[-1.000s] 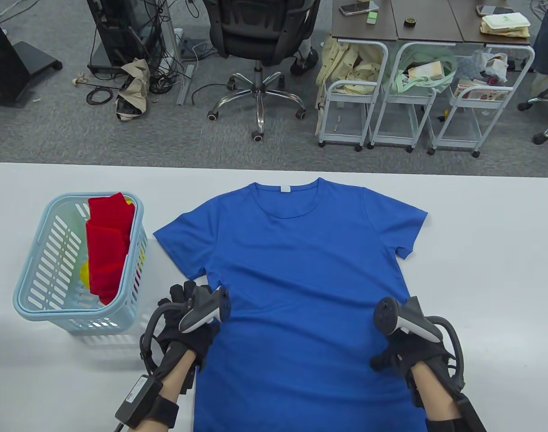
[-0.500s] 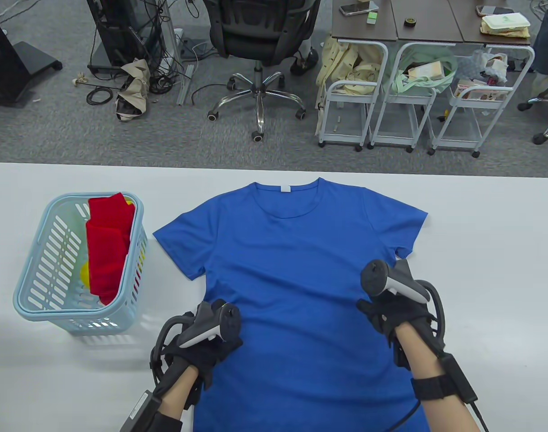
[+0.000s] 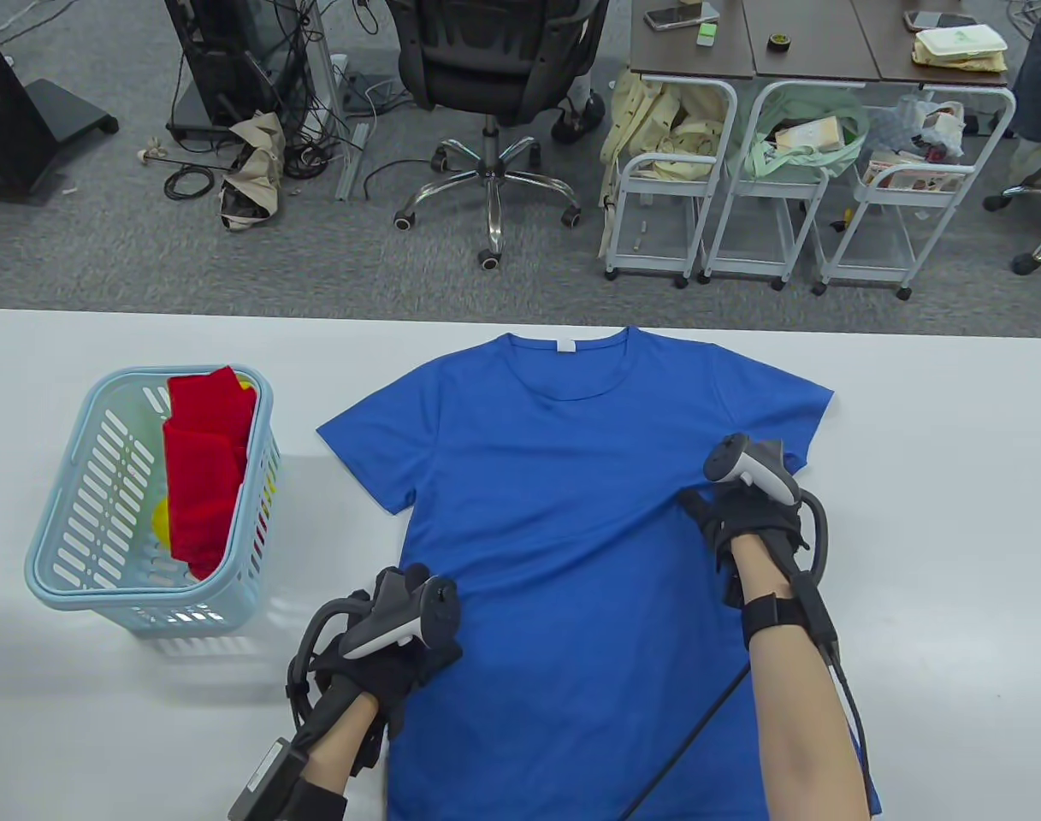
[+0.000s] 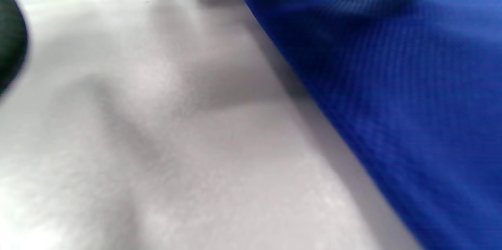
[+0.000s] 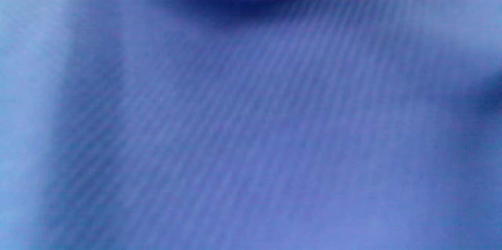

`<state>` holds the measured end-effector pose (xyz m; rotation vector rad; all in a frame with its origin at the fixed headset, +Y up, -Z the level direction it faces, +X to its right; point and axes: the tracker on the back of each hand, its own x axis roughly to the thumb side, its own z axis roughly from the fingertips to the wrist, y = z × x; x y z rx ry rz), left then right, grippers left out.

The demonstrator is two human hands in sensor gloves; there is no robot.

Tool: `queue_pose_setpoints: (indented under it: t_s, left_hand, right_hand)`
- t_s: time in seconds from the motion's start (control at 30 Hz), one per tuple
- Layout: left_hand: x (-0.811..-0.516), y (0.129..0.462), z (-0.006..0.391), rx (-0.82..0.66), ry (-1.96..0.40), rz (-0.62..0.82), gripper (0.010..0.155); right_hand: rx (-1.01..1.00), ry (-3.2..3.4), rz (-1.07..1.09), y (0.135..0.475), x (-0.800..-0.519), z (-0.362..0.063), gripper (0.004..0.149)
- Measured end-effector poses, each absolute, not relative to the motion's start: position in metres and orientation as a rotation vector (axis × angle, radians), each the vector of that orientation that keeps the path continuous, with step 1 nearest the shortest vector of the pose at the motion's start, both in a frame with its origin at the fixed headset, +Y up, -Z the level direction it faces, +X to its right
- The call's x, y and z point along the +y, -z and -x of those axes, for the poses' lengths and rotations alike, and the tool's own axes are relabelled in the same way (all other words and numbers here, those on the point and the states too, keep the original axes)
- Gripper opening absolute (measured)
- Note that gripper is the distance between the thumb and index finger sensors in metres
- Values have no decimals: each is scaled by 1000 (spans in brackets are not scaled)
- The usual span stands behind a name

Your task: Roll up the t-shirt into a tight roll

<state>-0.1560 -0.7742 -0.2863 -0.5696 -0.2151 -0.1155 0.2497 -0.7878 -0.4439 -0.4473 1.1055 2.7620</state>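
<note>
Sliding up the blue t-shirt (image 3: 571,513) lying flat on the white table (image 3: 956,513), the right hand (image 3: 755,513) is apparently smoothing it open-palmed while the left hand (image 3: 392,641) is pressing its edge, and the shirt is shifting rightward, unrolled.

**Cloth, plastic and a matt table**

You are working on a blue t-shirt (image 3: 563,530) of thin knit cloth, matt, with a fine ribbed weave that your wrist views show close up. The white table (image 3: 939,513) under it looks smooth and matt. Your black gloves are matt fabric. The pale blue basket (image 3: 67,564) is slotted plastic with a slight sheen, holding red cloth (image 3: 208,470).
</note>
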Motion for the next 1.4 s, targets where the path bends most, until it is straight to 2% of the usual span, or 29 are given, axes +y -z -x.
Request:
queue_pose_setpoints:
  t_s: [0.2, 0.27, 0.4, 0.57, 0.73, 0.83, 0.97, 1.1, 1.23, 1.4]
  left_hand:
    - [-770, 285, 154, -225, 132, 534, 77]
    - [-770, 284, 154, -236, 111, 542, 76]
    - [-771, 285, 152, -244, 117, 544, 76]
    - [-775, 284, 151, -241, 129, 579, 76]
    - [-779, 285, 152, -235, 129, 595, 77]
    - [-779, 284, 150, -240, 127, 603, 77]
    - [-780, 284, 145, -256, 140, 582, 77]
    - [-777, 282, 148, -268, 139, 558, 76]
    - [-772, 282, 157, -254, 65, 555, 75]
    - [-759, 287, 168, -223, 7, 520, 71]
  right_hand:
    - [1146, -2778, 506, 450, -780, -257, 82]
    - [1113, -2780, 464, 446, -775, -252, 81]
    - [995, -2862, 236, 420, -758, -222, 81]
    - [1051, -2962, -93, 376, -750, -186, 86]
    - [1192, -2938, -18, 357, -774, -202, 84]
    - [1127, -2878, 23, 352, -781, -218, 83]
    - [1091, -2855, 100, 342, -775, -220, 85]
    - [967, -2793, -37, 313, -756, -202, 84]
    - [967, -2832, -196, 284, -740, -174, 85]
    - [942, -2850, -355, 265, -740, -154, 85]
